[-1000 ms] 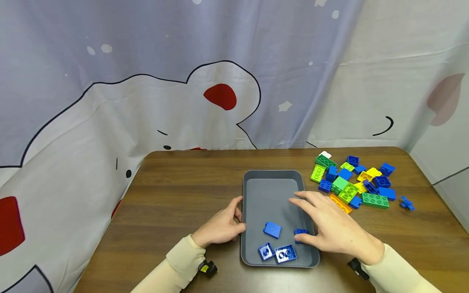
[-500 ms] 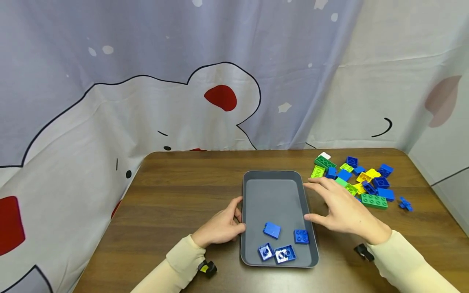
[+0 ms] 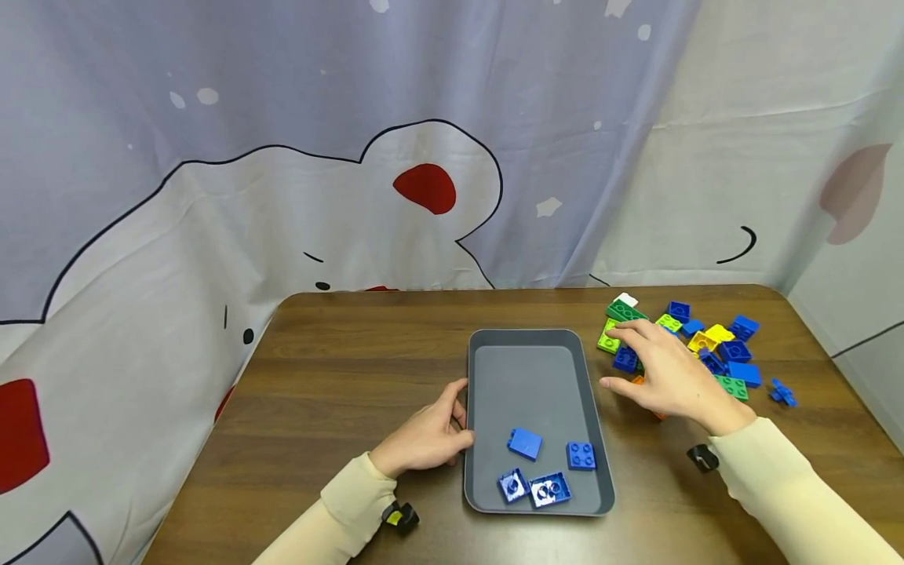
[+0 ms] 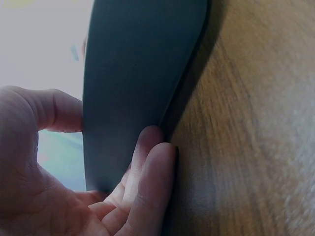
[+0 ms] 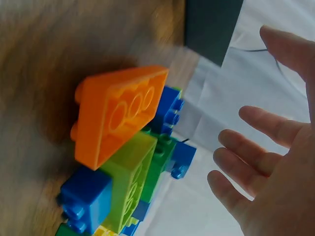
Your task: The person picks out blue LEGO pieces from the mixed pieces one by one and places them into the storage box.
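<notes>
My left hand (image 3: 426, 435) holds the left side of a grey tray (image 3: 526, 384); in the left wrist view the thumb is at its rim and the fingers (image 4: 157, 169) lie along the outer wall. Toward the tray's near end lie a plain-faced blue brick (image 3: 525, 443), a studded blue brick (image 3: 581, 456) and two blue bricks with hollow sides up, one small (image 3: 513, 486) and one larger (image 3: 550, 490). Over the loose bricks to the right, my right hand (image 3: 671, 380) hovers with fingers spread and nothing in it. Below it is an upturned orange brick (image 5: 123, 110).
Around the right hand spreads a pile of bricks, among them a lime one (image 3: 609, 336), a dark green one (image 3: 626, 311), a yellow one (image 3: 702, 340) and several blue ones. A small blue cross-shaped piece (image 3: 782, 392) lies right of the pile. A printed curtain (image 3: 339, 212) hangs behind the table.
My right hand has moved from over the tray rightward and away to the brick pile, uncovering the studded blue brick in the tray. The left hand has stayed at the tray's side.
</notes>
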`<state>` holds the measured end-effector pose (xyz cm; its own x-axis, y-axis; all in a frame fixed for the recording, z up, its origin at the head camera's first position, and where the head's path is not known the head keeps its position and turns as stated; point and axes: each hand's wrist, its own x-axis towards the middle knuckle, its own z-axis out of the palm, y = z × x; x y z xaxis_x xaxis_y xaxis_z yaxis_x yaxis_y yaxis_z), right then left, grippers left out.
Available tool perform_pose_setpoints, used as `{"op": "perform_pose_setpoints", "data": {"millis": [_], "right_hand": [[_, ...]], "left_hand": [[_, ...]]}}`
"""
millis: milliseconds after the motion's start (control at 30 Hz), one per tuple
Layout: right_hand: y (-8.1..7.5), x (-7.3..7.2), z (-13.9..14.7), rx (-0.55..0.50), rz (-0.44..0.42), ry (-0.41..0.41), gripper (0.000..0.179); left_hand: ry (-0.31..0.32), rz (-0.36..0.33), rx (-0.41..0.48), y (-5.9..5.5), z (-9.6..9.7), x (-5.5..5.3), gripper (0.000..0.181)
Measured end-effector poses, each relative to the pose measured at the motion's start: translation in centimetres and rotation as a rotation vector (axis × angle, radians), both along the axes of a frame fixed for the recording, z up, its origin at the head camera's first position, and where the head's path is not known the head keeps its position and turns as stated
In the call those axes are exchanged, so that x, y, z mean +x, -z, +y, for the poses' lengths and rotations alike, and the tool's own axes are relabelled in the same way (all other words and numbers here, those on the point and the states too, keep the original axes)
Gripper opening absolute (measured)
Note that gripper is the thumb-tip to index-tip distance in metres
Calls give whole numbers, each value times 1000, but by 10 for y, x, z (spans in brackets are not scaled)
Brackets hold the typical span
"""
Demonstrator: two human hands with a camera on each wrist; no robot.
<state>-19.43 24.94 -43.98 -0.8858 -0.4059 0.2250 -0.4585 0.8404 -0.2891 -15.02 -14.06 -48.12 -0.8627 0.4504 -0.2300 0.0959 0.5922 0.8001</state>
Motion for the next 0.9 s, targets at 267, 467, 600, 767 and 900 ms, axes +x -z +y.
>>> {"op": "perform_pose_setpoints", "data": {"millis": [267,467,600,767,900], "right_hand": [[4,-19,11,5,16,43,64],[9,-32,16,-1,9,49,57],[12,-38,20,10,-26,63,54],[17,-43,24,37,-51,77,51],[19,-44,25,46,-54,84,47]], "left_hand": [[-1,-1,3,1,0,0,86],[-1,2,3,1,0,0,86],[-2,6,4,0,0,0,87],[-3,-2,2,0,0,1,86],[0,-1,3,1,0,1,87]]}}
